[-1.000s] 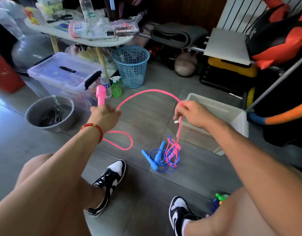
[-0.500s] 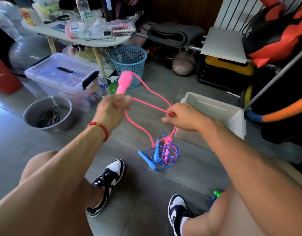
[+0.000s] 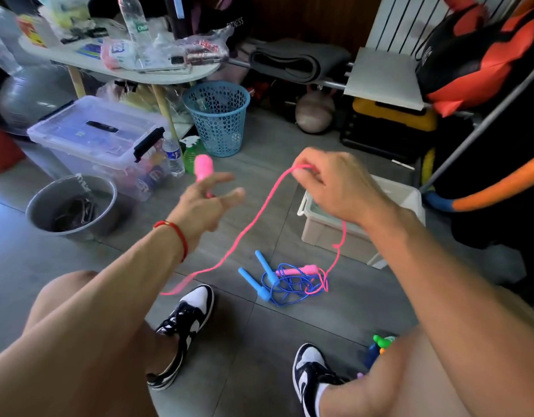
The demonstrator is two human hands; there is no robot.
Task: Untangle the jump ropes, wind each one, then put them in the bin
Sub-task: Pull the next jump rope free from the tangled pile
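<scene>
the left hand (image 3: 205,203) is raised over the floor with index finger and thumb stretched forward, and the pink handle (image 3: 203,165) sticks up past its fingers; the frame is blurred there, so i cannot tell whether the other fingers are wrapped round the handle. the right hand (image 3: 337,188) is held well apart from it, fingers curled, pinching the pink rope (image 3: 253,224) at its fingertips. from that pinch one strand drops down and left toward the floor near the left shoe (image 3: 187,320), and another strand hangs under the right wrist down to a tangle on the floor.

in that tangle lie the blue rope (image 3: 286,291) in loose loops, its two blue handles (image 3: 261,272) side by side, and the second pink handle (image 3: 295,270) (lying across the blue loops). the white bin (image 3: 410,200) stands on the floor just behind the tangle, partly hidden by the right forearm.

further off are a grey bucket (image 3: 70,203) at the left, a clear lidded storage box (image 3: 94,136), a blue mesh basket (image 3: 217,115), and a cluttered tabletop (image 3: 115,70) above them.
</scene>
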